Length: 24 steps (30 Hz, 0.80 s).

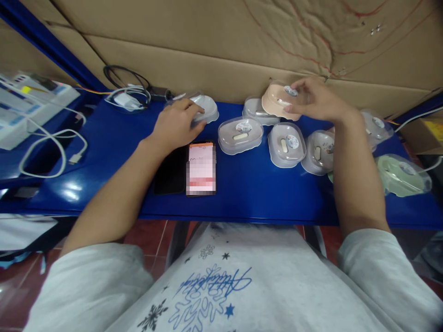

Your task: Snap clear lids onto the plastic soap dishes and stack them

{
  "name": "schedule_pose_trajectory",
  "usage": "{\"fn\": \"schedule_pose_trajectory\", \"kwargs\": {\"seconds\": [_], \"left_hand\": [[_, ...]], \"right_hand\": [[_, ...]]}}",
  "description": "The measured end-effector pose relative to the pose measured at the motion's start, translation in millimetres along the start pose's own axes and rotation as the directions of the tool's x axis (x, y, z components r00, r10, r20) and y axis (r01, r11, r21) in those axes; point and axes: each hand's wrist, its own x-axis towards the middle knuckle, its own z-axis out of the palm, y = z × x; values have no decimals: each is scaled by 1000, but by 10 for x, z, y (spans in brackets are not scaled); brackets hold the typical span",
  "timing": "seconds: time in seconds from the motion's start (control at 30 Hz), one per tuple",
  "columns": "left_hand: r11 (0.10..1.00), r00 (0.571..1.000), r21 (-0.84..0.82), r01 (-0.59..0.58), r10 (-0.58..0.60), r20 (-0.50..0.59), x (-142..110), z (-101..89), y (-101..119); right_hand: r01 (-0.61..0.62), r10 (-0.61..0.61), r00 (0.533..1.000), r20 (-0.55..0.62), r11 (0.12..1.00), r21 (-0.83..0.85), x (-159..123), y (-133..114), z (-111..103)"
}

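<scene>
At the back of the blue table, my left hand [183, 121] curls over a white lidded container [209, 108], thumb on its near side and fingers across the top. My right hand [308, 99] grips a peach lidded container [275, 99] by its right side, tilted and partly covering a grey lidded container [252, 108] behind it. Nearer to me stand more clear-lidded containers: a wide one [240, 136], a square-looking one [286, 145] and another [318, 152] partly behind my right forearm. Several lids carry a round sticker and a pale tab.
A lit phone [201, 168] lies beside a dark phone-like slab [169, 170] near the table front [256, 193]. A green container [403, 175] and a pinkish one [377, 127] sit right. Cables and a white charger [128, 101] lie left, by a white power strip [41, 106]. Cardboard [194, 60] walls the back.
</scene>
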Motion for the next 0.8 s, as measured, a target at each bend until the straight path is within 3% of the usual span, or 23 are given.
{"fn": "schedule_pose_trajectory", "kwargs": {"seconds": [0.3,0.6,0.7,0.8], "left_hand": [[999,996,26,38,-40,77,2,-11,57],[999,994,26,46,-48,94,22,68,27],[999,995,15,46,-47,83,28,88,13],[999,996,34,39,-41,79,31,90,16]], "right_hand": [[-84,80,996,24,977,195,-40,11,-76],[-136,136,990,42,991,0,-2,125,-60],[-116,118,993,27,991,-70,-40,39,-134],[-90,102,988,117,991,-101,-103,-121,-207]]}}
